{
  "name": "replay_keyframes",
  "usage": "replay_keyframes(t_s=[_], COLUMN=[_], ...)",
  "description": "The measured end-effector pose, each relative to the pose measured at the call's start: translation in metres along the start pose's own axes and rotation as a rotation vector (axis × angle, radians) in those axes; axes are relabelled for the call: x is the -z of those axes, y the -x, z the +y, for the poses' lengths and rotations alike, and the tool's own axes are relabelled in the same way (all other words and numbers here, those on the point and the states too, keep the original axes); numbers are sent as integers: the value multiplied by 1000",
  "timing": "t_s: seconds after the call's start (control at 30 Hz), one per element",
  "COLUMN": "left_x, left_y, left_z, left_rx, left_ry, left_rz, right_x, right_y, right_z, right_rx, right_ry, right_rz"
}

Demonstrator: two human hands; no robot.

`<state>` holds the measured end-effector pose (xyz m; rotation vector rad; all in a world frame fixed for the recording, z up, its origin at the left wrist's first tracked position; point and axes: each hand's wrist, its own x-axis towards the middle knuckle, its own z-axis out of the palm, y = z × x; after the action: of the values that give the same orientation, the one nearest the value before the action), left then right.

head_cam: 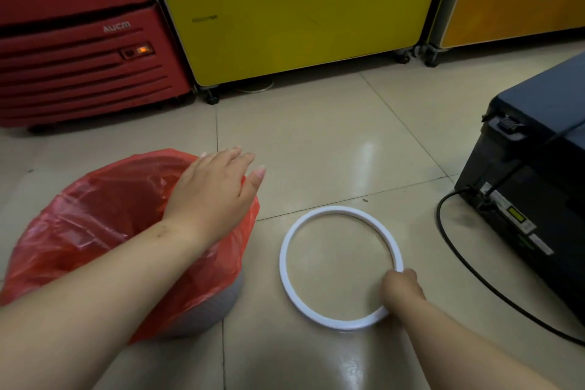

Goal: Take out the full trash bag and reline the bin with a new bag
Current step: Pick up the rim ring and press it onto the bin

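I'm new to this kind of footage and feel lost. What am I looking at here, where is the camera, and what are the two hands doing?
The single picture comes from a camera worn on a person's head, looking down at a tiled floor. There is no machine, just two bare hands. The left hand rests open on the rim of a small bin lined with a red bag. The right hand grips a white ring lying on the floor beside the bin. Red and yellow cabinets stand behind, a dark box to the right.

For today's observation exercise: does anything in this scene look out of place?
Yes: the white ring lies on the floor tiles beside the bin, not clamping the red bag. The right hand grips it.
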<state>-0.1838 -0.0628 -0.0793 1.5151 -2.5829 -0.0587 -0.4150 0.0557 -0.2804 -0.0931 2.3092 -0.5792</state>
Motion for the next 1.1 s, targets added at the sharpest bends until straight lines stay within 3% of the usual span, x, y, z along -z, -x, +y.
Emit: replay_keyframes(t_s=[0.13, 0.37, 0.53, 0.7, 0.83, 0.9, 1.0, 1.1], left_x=[3, 25, 41, 64, 86, 91, 100, 100], left_y=[3, 16, 18, 21, 28, 31, 42, 57], left_z=[-11, -35, -60, -85, -107, -123, -137, -146], left_rx=[23, 52, 101, 181, 272, 442, 696, 756], left_ry=[-14, -37, -34, 31, 242, 475, 1009, 1151], left_rz=[-3, 31, 76, 131, 264, 317, 343, 397], right_x=[2, 24, 64, 81, 70, 57, 33, 11], right_y=[20, 51, 88, 151, 211, 236, 265, 278], right_z=[-13, -63, -122, -165, -180, -184, -181, -173], right_rx=[157, 534, 574, 738, 902, 950, 1003, 1025], right_ry=[-122, 361, 158, -10, -14, 47, 64, 151], right_rz=[-3, 218, 260, 245, 174, 130, -2, -110])
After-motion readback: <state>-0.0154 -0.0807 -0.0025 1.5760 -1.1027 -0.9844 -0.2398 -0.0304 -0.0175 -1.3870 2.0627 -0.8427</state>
